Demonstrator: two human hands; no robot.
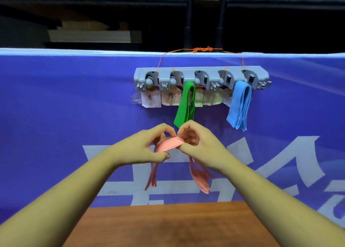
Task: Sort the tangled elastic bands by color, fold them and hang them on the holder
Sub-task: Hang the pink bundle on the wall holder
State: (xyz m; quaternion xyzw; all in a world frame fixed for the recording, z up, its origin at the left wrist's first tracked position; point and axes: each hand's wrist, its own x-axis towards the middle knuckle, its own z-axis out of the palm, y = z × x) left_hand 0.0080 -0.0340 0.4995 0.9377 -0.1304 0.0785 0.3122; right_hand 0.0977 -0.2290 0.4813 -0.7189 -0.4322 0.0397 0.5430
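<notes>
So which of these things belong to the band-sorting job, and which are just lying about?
Part of the job: pink bands, pinched by left hand and right hand; green bands and blue bands hanging on the grey holder; paper labels beneath it.
Just there: purple banner, wooden table, black railing.

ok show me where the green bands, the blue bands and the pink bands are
green bands (183, 104), head view, middle of the hanging front strap
blue bands (238, 104), head view, middle of the hanging front strap
pink bands (168, 144), head view, the folded top part
</notes>
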